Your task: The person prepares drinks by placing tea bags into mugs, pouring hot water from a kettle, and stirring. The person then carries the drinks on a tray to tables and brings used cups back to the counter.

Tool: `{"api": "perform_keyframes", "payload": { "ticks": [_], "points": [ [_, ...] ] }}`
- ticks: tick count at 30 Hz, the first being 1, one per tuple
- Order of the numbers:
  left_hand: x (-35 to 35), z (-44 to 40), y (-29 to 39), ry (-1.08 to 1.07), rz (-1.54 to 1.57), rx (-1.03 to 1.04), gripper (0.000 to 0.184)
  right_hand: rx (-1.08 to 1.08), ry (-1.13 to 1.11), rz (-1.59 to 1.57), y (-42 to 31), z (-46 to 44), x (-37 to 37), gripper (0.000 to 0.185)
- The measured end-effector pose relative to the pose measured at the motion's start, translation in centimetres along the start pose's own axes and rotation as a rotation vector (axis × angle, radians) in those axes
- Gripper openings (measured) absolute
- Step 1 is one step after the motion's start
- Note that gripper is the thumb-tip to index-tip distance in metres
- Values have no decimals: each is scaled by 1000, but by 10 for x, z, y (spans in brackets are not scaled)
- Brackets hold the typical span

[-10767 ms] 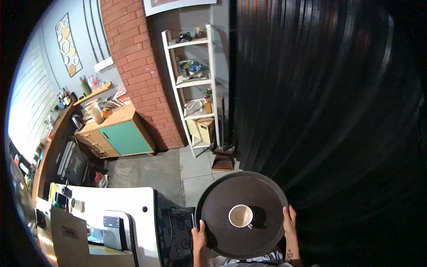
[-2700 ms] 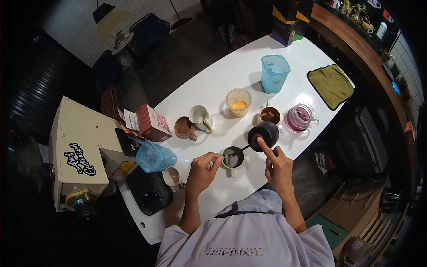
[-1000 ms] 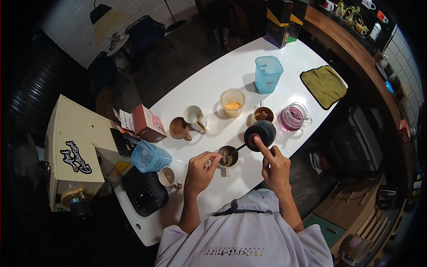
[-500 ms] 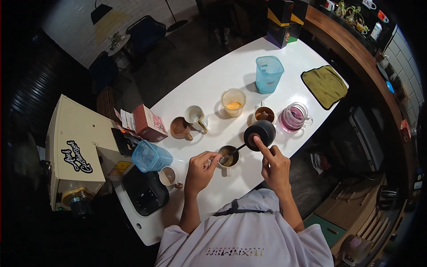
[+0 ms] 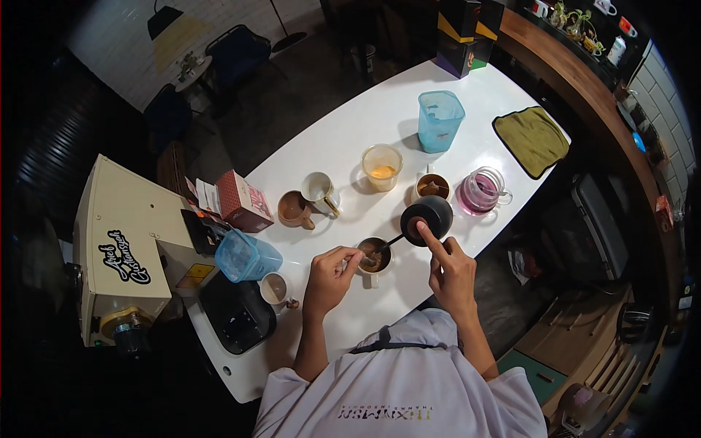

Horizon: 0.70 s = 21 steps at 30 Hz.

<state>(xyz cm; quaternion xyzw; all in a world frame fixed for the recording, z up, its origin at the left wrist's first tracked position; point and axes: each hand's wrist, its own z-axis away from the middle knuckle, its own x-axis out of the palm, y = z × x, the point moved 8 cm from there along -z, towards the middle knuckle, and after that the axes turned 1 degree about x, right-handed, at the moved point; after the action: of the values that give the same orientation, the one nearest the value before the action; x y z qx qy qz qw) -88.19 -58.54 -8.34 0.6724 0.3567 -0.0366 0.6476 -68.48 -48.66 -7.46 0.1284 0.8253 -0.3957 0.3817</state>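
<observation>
My right hand (image 5: 453, 273) grips a black kettle (image 5: 426, 220), one finger lying on its lid. The kettle's thin spout points left, its tip over a cup (image 5: 374, 264) that holds brownish liquid. At that cup's left rim, the fingers of my left hand (image 5: 330, 279) are pinched together; what they hold is too small to make out. Behind the kettle stands a cup with a tea bag (image 5: 431, 187). A glass pot of purple liquid (image 5: 480, 191) is to its right, and a clear cup with something orange (image 5: 382, 168) to its left.
On the white table (image 5: 343, 124) are a brown cup (image 5: 295, 209), a white mug (image 5: 320, 193), a small cup (image 5: 274, 289), two blue containers (image 5: 441, 122), a red box (image 5: 244, 202), a black scale (image 5: 237, 312) and a green cloth (image 5: 531, 141). A cream machine (image 5: 128, 255) stands left.
Earlier my hands held a round tray with a cup elsewhere; now they are at the white table. Over the last second the cup's contents turned browner, while both hands stayed nearly still.
</observation>
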Motion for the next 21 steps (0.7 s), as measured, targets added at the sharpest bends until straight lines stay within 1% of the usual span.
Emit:
{"api": "perform_keyframes", "payload": {
  "ticks": [6,9,11,12,14,15,17,18,21],
  "points": [
    [-1,-1,7,10,11,23,9,13,-10,20,0,0,-1,88],
    [2,-1,-1,-5,2,-13,9,14,-5,14,1,0,1,88],
    [3,1,0,-6,-8,19,9,85,-35,-64,8,1,5,84],
    [2,1,1,-6,-7,16,9,85,-37,-64,9,1,7,84],
    [-1,0,4,8,19,1,9,164,-2,-283,18,1,8,79],
    [-1,0,1,11,18,0,9,161,-4,-285,20,2,9,79],
    [3,-1,-5,4,-10,30,9,382,-44,-462,40,10,18,75],
    [3,-1,-4,-2,-10,30,9,455,-58,-473,43,12,15,75],
    [2,-1,5,-2,3,40,10,531,-54,-456,63,22,17,75]
  ]
}}
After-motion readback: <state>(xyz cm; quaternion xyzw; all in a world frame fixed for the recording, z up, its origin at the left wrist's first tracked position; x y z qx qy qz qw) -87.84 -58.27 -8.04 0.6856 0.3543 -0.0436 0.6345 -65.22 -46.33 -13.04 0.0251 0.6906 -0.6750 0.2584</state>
